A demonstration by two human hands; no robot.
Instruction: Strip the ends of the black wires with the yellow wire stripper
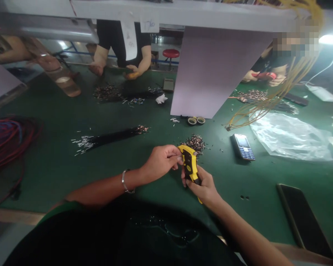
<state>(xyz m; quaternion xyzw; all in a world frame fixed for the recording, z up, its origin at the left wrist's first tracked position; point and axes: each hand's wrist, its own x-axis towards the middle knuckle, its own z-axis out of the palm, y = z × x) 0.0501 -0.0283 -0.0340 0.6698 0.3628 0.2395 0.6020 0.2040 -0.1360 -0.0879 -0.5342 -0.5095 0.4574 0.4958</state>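
Note:
My right hand [204, 184] is wrapped round the handles of a yellow and black hand tool [190, 164], which looks like a wire stripper. My left hand [165, 160], with a bracelet at the wrist, is pinched at the tool's left side; what its fingers hold is too small to make out. Just behind the tool lies a pile of small copper-coloured and dark pieces [195, 143] on the green table [144, 225]. To the left is a bundle of black wires [111, 138] with white-tipped ends at its left and copper-coloured ends at its right.
A keypad phone [243, 147], a clear plastic bag [291, 136] and a dark smartphone [303, 218] lie at the right. Two tape rolls [196, 120] sit by an upright panel [213, 70]. Red cable coils [8, 144] are at the left. Other people's hands are across the table.

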